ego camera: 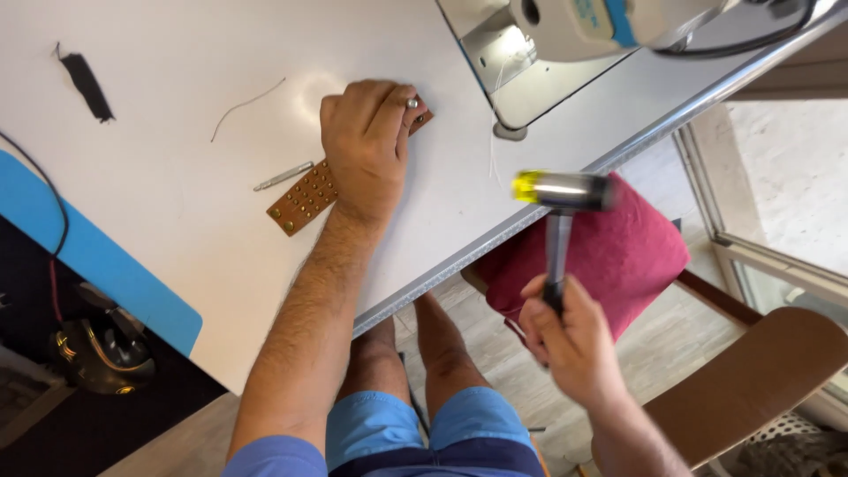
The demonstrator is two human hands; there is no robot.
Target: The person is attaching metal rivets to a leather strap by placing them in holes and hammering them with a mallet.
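Observation:
My left hand [367,146] presses down on a brown leather strip [305,200] studded with several metal rivets, lying on the white table [177,106]. Its fingers pinch a small metal rivet piece [412,102] at the strip's far end. My right hand [574,340] grips the black handle of a hammer [563,192] with a metal head and yellow face. The hammer is raised off the table's edge, blurred by motion, well to the right of the strip.
A thin metal punch tool [283,177] lies beside the strip. A sewing machine [565,35] stands at the back. A black scrap [88,86], a thread [247,103] and a blue mat [97,265] lie at the left. A red-cushioned chair [618,256] stands under the table's edge.

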